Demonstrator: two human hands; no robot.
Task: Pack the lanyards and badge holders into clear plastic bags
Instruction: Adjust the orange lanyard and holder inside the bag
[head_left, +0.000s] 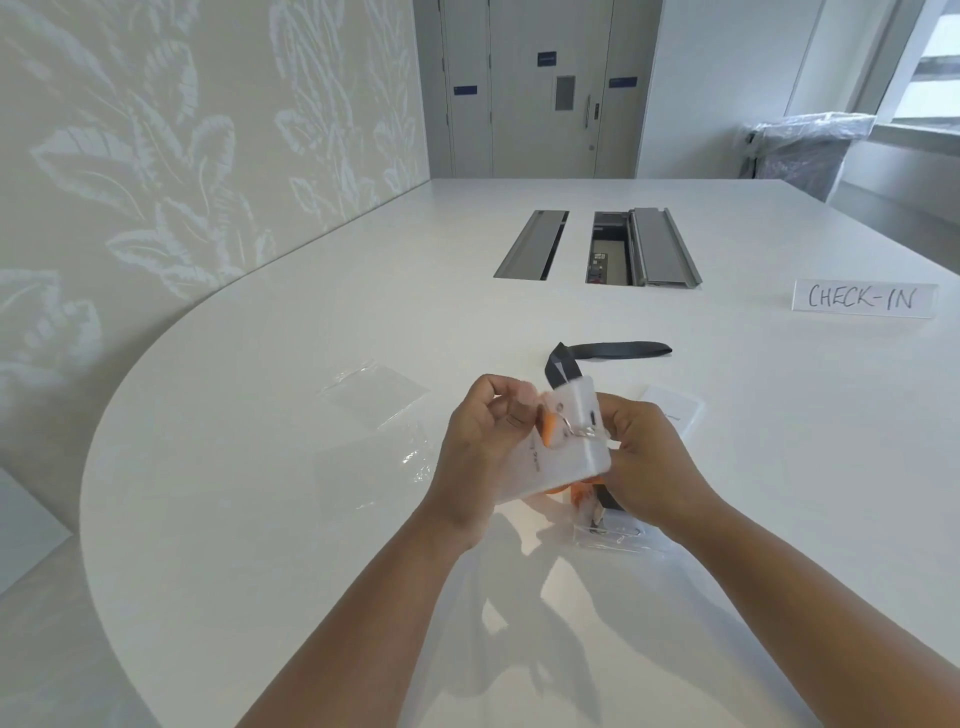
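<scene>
A white badge holder (563, 447) is held up over the table between both hands. My left hand (480, 447) grips its left side, with an orange lanyard (548, 434) bunched against it. My right hand (647, 462) pinches its right edge near a metal clip. A black lanyard (613, 351) lies on the table just beyond, its loop reaching behind the holder. Under my right hand lies a clear bag (618, 535) with a strap and clip inside. Two empty clear plastic bags (376, 395) lie to the left. A second white badge card (672, 410) rests behind my right hand.
A white round-ended table (260, 519) carries everything. A "CHECK-IN" sign (862, 299) stands at the right. Two cable hatches (597, 247) sit in the table's middle, one open. A patterned wall runs along the left.
</scene>
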